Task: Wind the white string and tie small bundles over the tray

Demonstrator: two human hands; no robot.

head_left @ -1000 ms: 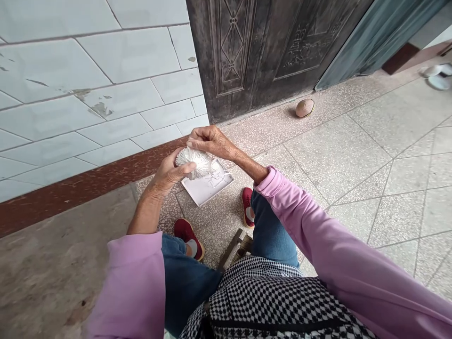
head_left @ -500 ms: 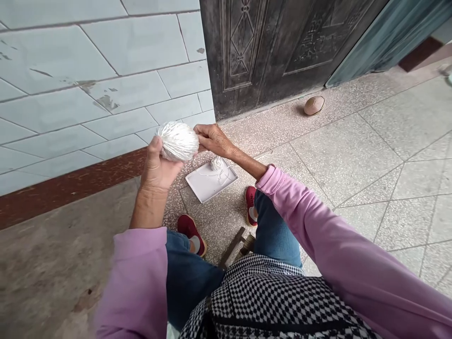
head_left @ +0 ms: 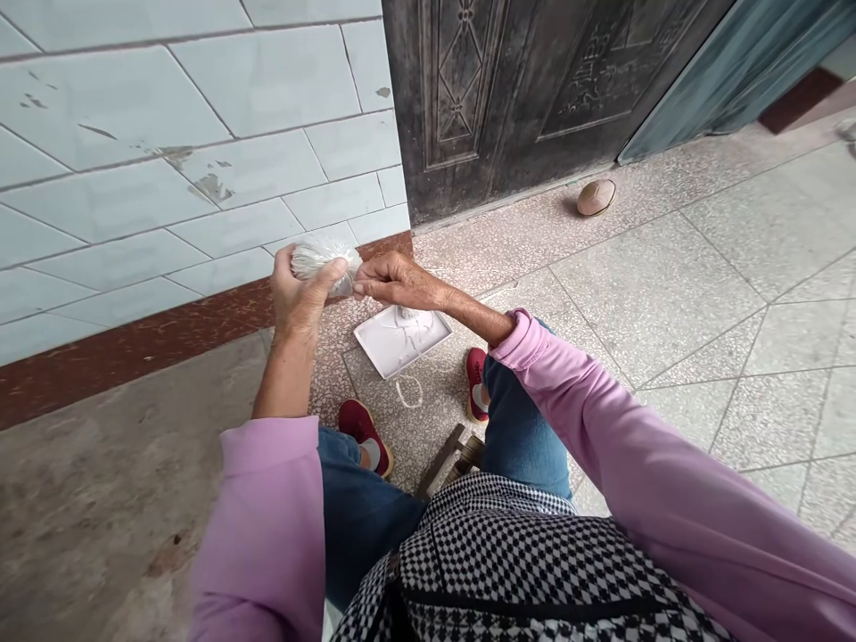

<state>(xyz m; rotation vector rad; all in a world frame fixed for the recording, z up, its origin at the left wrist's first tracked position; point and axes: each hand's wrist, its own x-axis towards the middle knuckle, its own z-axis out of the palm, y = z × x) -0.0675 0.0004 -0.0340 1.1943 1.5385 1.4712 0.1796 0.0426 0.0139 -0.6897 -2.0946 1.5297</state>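
A ball of white yarn (head_left: pixel 313 257) is held up in front of the tiled wall, with my left hand (head_left: pixel 298 301) wrapped around it from the left and below, thumb across its near side. At the ball's right end, my right hand (head_left: pixel 401 282) is closed, thumb and fingers pinched together against the yarn. The strand between those fingers is too small to make out. Below the hands, a white tray (head_left: pixel 382 346) rests on the floor with loose yarn and a small white yarn ball (head_left: pixel 407 312), partly hidden by my right hand. A loop of yarn (head_left: pixel 421 392) shows by the tray's near edge.
A tiled wall (head_left: pixel 134 196) stands at the left and a dark carved door (head_left: pixel 508 89) ahead. One rounded brownish object (head_left: pixel 596 198) lies on the floor near the door. Red shoes (head_left: pixel 361 428) and a wooden stool (head_left: pixel 445 459) are below.
My left hand has turned the ball, bringing its thumb to the near side. My right hand has shifted slightly down and left. A yarn loop now shows below the tray.
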